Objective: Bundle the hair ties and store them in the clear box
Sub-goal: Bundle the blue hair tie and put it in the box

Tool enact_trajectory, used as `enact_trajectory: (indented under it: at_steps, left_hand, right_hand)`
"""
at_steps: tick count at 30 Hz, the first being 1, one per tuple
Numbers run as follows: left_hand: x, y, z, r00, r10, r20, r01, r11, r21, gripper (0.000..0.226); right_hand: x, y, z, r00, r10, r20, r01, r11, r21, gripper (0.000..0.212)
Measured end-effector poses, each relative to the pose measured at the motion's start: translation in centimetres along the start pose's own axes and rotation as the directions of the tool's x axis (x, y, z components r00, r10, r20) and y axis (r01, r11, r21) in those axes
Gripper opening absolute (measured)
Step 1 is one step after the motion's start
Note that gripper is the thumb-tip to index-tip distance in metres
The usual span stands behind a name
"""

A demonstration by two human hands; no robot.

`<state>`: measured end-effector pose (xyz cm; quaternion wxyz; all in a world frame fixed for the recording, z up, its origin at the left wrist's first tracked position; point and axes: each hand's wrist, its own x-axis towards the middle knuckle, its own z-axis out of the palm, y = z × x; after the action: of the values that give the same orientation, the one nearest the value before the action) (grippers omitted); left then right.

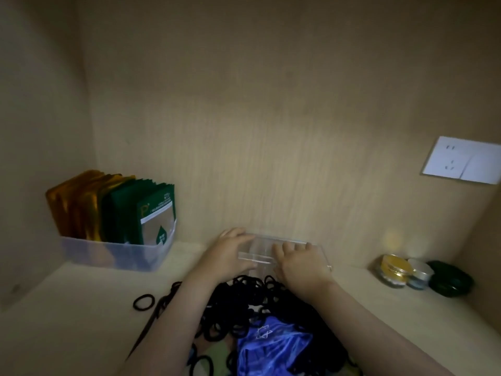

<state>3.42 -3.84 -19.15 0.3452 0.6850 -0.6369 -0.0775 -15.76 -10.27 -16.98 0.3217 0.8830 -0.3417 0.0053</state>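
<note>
**Two hands on the clear box**

Head view: The clear box (284, 246) sits on the pale wood shelf (81, 308), close to the back wall (271, 131). It is in the middle, just behind a big pile of black hair ties (244, 308).

The left hand (230, 253) holds the left end of the clear box. Its fingers reach over the far edge and its thumb lies along the near edge, so the box end is clamped between them. The right hand (301, 264) lies flat on top of the right part of the box. Its fingers are straight and a little apart, pointing at the wall.

The pile of hair ties lies under both arms and touches the near side of the box. One loose hair tie (143, 302) lies by itself to the left of the pile. A blue plastic bag (273, 346) lies on the pile, near the bottom of the view.

On the left, a see-through tub (113, 257) stands in the corner. Green packets (151, 213) and gold packets (76, 202) stand up in it. On the right are three little jars side by side: a gold jar (393, 270), a silver jar (418, 272) and a dark green jar (450, 278). A white socket plate (463, 160) is on the wall above them.
</note>
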Motion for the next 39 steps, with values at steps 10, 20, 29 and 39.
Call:
enact_trajectory:
  at_steps: [10, 20, 29, 39]
  left_hand:
    - [0.2, -1.6, 1.0, 0.998, -0.003, -0.062, -0.006, 0.99, -0.139, 0.076]
    - [0.3, -1.2, 0.6, 0.99, -0.03, -0.141, -0.009, 0.963, -0.27, 0.086]
    - [0.0, -1.3, 1.3, 0.986, -0.065, -0.151, 0.015, 0.95, -0.312, 0.08]
    - [0.1, -0.3, 1.2, 0.964, -0.029, -0.264, 0.024, 0.999, -0.022, 0.05]
  right_hand:
    - [0.5, 0.5, 2.2, 0.975, -0.141, -0.17, 0.108, 0.976, -0.188, 0.05]
    - [1.1, 3.2, -0.2, 0.97, -0.153, -0.186, 0.147, 0.988, -0.044, 0.055]
    - [2.7, 3.8, -1.6, 0.932, 0.291, -0.215, -0.188, 0.898, 0.398, 0.034]
    - [2.5, 1.1, 2.5, 0.776, 0.586, -0.234, -0.173, 0.554, 0.815, 0.046]
